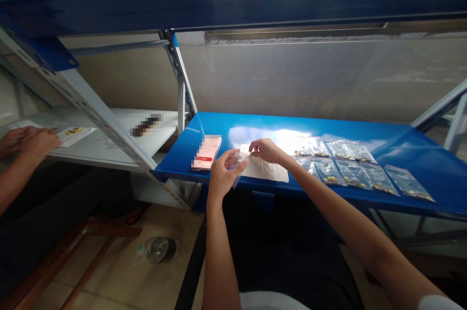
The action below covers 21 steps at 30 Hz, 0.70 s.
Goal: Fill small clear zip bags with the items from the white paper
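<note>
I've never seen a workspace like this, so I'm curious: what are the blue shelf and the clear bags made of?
The blue shelf looks like painted sheet steel: its smooth, glossy finish throws a bright glare, and its edge looks thin and folded. The clear bags look like thin plastic film, see-through, slightly creased and shiny, though the exact plastic can't be told.

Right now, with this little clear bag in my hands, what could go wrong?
The small clear plastic bag, held by your left hand beside your right hand, is near the front edge of the blue metal shelf, so a slip could drop it. The phone, lying close to that edge, could get knocked. Your right forearm passes near the row of clear bags and might drag them.
</note>
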Available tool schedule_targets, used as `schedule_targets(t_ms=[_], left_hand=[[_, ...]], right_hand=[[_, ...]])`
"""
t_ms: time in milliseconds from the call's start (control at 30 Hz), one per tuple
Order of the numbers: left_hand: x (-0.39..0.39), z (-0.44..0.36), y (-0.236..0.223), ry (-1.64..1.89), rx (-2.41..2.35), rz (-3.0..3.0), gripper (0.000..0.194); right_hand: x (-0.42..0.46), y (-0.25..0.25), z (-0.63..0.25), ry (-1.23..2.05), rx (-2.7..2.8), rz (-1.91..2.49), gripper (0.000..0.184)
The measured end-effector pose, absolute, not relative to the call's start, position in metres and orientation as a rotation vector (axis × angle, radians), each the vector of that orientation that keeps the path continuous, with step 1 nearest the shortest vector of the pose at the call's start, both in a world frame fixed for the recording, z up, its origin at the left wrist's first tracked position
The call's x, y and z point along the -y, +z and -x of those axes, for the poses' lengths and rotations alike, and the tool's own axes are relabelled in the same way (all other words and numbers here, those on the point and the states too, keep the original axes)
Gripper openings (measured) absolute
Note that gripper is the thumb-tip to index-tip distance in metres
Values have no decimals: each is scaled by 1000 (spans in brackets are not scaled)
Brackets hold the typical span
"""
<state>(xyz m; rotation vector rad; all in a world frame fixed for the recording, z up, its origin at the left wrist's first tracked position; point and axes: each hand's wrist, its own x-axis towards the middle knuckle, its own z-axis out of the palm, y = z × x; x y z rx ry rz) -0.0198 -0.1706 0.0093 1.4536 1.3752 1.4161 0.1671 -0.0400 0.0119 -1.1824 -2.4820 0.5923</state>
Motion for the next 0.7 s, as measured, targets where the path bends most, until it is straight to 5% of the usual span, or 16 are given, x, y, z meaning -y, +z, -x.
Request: schedule_targets(t_ms=[333,700], left_hand=[[169,25,5,1402,-1401,-1429,48],[164,23,-3,1439,-1300,-1388,50]], right_hand=[[41,6,-163,564,2552,1169,13],[76,57,-156,996,2328,734,18]])
